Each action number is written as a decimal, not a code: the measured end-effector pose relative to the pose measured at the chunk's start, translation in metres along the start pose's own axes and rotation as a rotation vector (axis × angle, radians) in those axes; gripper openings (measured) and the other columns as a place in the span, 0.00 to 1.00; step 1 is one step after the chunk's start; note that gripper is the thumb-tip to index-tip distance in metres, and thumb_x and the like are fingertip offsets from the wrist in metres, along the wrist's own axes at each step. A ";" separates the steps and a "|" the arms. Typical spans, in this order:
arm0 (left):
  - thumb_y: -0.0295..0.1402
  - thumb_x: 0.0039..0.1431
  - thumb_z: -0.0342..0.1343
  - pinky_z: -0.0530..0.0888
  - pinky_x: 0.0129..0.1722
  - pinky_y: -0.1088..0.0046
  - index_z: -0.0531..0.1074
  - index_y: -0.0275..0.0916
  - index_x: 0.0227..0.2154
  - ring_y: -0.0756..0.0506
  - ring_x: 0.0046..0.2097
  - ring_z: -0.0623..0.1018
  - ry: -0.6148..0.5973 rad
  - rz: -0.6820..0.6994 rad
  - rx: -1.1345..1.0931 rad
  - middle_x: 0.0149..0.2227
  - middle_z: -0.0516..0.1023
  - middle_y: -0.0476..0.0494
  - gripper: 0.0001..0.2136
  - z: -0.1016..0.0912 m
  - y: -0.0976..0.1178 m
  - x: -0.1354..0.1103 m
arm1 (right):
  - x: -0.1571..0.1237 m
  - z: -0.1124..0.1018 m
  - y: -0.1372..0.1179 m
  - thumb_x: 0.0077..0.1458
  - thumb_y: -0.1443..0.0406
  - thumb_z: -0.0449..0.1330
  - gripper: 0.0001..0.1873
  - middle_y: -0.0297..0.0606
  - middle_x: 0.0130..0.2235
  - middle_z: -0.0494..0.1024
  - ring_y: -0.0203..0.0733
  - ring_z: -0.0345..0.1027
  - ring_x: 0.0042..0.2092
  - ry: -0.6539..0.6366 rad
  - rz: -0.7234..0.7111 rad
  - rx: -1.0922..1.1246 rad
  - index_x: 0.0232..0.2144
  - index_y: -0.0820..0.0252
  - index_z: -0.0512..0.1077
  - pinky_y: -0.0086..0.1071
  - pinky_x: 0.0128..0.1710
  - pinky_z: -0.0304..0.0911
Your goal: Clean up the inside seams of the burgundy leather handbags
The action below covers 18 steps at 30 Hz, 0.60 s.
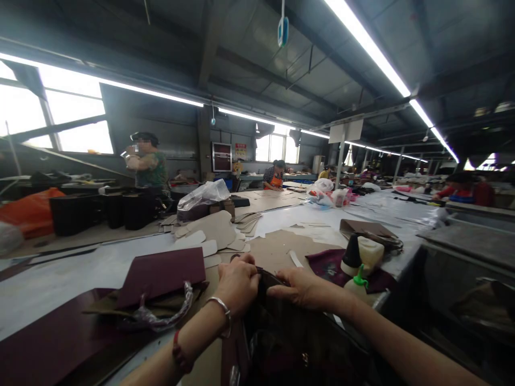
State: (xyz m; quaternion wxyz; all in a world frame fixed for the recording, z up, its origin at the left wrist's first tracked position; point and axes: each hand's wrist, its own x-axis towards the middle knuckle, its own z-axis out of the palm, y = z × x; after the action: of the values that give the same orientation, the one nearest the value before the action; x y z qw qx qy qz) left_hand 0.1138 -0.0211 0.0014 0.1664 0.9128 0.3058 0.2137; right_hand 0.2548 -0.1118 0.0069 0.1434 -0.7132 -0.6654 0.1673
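In the lower middle, a dark handbag stands in front of me, its top edge raised between my hands. My left hand, with a silver bangle at the wrist, is closed on the left part of that edge. On the right, my right hand pinches the edge between thumb and fingers. Shadow hides much of the bag's body, and the fingertips are partly out of sight. To the left lies a maroon bag piece with a plastic-wrapped handle.
A glue bottle with a green cap and a black-topped container stand right, on maroon cloth. Cardboard pieces and a plastic bag lie ahead. Black bag bodies stand left. Co-workers are at tables farther off.
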 end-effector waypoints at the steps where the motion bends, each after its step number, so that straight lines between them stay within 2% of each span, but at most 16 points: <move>1: 0.29 0.49 0.46 0.62 0.41 0.67 0.73 0.38 0.20 0.45 0.40 0.69 0.004 0.000 0.008 0.35 0.71 0.46 0.11 0.000 0.000 0.000 | 0.002 0.001 -0.002 0.51 0.53 0.48 0.21 0.36 0.26 0.74 0.35 0.64 0.27 0.024 -0.004 -0.041 0.29 0.63 0.71 0.25 0.26 0.55; 4: 0.30 0.50 0.46 0.62 0.43 0.64 0.73 0.39 0.19 0.43 0.43 0.68 0.036 0.017 0.035 0.37 0.72 0.46 0.12 0.000 0.001 -0.002 | 0.005 0.005 -0.008 0.54 0.58 0.44 0.21 0.43 0.29 0.75 0.38 0.66 0.30 0.108 0.012 -0.110 0.28 0.65 0.71 0.27 0.29 0.55; 7: 0.37 0.51 0.48 0.59 0.47 0.56 0.74 0.42 0.22 0.37 0.51 0.62 0.119 0.045 0.085 0.46 0.69 0.45 0.12 -0.004 0.004 -0.012 | 0.004 0.008 -0.012 0.55 0.62 0.42 0.21 0.48 0.29 0.75 0.41 0.68 0.31 0.175 0.050 -0.160 0.28 0.66 0.72 0.28 0.30 0.55; 10: 0.41 0.51 0.49 0.56 0.50 0.52 0.73 0.45 0.36 0.36 0.56 0.55 0.185 0.085 0.115 0.55 0.58 0.44 0.13 -0.006 0.010 -0.035 | -0.001 0.009 -0.014 0.54 0.63 0.42 0.21 0.50 0.29 0.76 0.42 0.69 0.31 0.209 0.073 -0.191 0.28 0.67 0.73 0.29 0.28 0.56; 13: 0.45 0.47 0.51 0.58 0.51 0.53 0.57 0.44 0.52 0.35 0.58 0.52 0.185 0.146 0.102 0.59 0.49 0.39 0.28 0.001 0.011 -0.066 | -0.004 0.010 -0.016 0.54 0.63 0.41 0.22 0.51 0.30 0.76 0.42 0.69 0.31 0.223 0.085 -0.210 0.28 0.67 0.73 0.28 0.27 0.56; 15: 0.45 0.44 0.54 0.61 0.51 0.55 0.46 0.44 0.56 0.35 0.58 0.51 0.204 0.203 0.090 0.59 0.45 0.38 0.37 0.013 0.008 -0.088 | -0.005 0.012 -0.018 0.55 0.62 0.40 0.23 0.51 0.30 0.76 0.43 0.69 0.32 0.230 0.101 -0.217 0.28 0.67 0.74 0.28 0.28 0.56; 18: 0.36 0.48 0.54 0.62 0.50 0.54 0.38 0.51 0.57 0.35 0.57 0.53 0.324 0.186 0.061 0.60 0.43 0.42 0.37 0.034 -0.003 -0.116 | -0.006 0.013 -0.019 0.54 0.62 0.41 0.22 0.52 0.32 0.76 0.44 0.69 0.35 0.241 0.146 -0.220 0.28 0.67 0.74 0.29 0.32 0.57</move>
State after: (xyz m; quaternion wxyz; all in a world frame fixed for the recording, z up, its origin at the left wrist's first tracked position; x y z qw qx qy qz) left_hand 0.0456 -0.0981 -0.0624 0.0667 0.8954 0.2494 0.3628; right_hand 0.2317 -0.1164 0.0035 0.1307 -0.7858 -0.6042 0.0168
